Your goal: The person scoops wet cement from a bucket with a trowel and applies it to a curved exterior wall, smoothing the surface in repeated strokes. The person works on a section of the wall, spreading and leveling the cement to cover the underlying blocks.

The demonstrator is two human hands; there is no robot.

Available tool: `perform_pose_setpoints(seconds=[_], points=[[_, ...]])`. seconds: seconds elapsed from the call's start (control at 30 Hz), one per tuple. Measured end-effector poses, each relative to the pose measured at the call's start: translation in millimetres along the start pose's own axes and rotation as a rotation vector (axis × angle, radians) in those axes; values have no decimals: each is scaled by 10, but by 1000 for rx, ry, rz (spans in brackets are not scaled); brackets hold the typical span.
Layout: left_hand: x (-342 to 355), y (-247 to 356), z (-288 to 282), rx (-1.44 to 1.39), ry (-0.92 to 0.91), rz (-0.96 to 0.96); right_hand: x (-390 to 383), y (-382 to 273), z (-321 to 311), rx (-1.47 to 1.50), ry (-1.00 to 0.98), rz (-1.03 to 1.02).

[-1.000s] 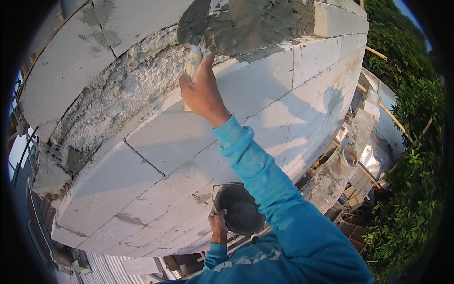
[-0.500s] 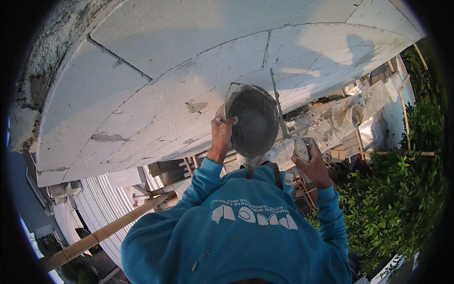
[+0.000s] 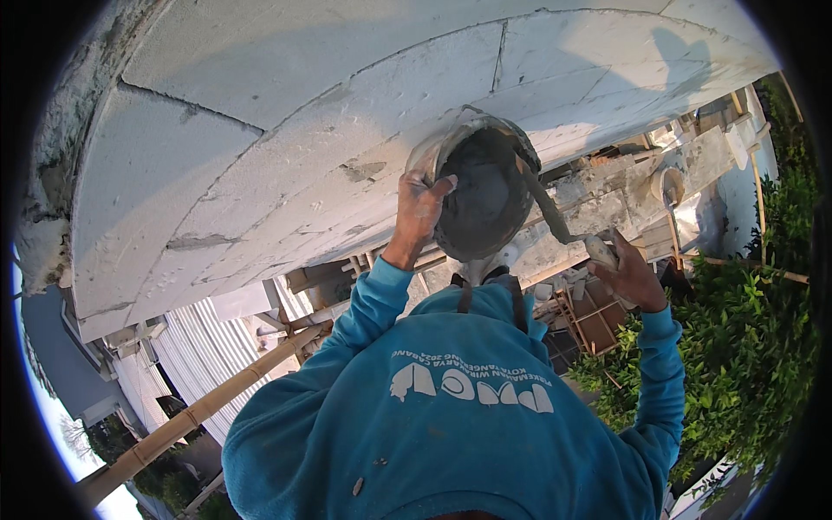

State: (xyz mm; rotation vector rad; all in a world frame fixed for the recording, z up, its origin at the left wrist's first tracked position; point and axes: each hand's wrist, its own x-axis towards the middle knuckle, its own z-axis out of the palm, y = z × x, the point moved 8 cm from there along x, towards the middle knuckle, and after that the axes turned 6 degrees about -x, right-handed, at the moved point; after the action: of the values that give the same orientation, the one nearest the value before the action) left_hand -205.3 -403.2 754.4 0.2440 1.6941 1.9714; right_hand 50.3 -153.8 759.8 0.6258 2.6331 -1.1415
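My left hand (image 3: 420, 208) grips the rim of a dark bucket (image 3: 485, 199) of grey mortar, its thumb over the edge. My right hand (image 3: 624, 269) is closed on the pale handle of a trowel (image 3: 601, 253), whose mortar-coated metal part reaches up-left into the bucket's right side. Behind the bucket is a curved wall of white blocks (image 3: 217, 191), with a rough, mortar-streaked band (image 3: 54, 199) at the far left.
Far below are a ledge (image 3: 633, 182) with another bucket (image 3: 666, 188), wooden debris and a corrugated roof (image 3: 204, 355). A bamboo pole (image 3: 195, 412) runs diagonally at lower left. Dense foliage (image 3: 711, 347) fills the right side.
A second ago my right hand had the trowel up on the wall's mortar band. It has come down beside the bucket, and the blade has since tipped into it. The view has swung downward.
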Motion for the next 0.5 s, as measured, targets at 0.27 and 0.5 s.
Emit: perform_pose_setpoints(seconds=[0.27, 0.5], points=[[39, -49, 115, 93, -140, 75, 146, -2, 335, -270, -94, -50], [-48, 10, 165, 136, -156, 21, 198, -296, 1263, 63, -223, -111]])
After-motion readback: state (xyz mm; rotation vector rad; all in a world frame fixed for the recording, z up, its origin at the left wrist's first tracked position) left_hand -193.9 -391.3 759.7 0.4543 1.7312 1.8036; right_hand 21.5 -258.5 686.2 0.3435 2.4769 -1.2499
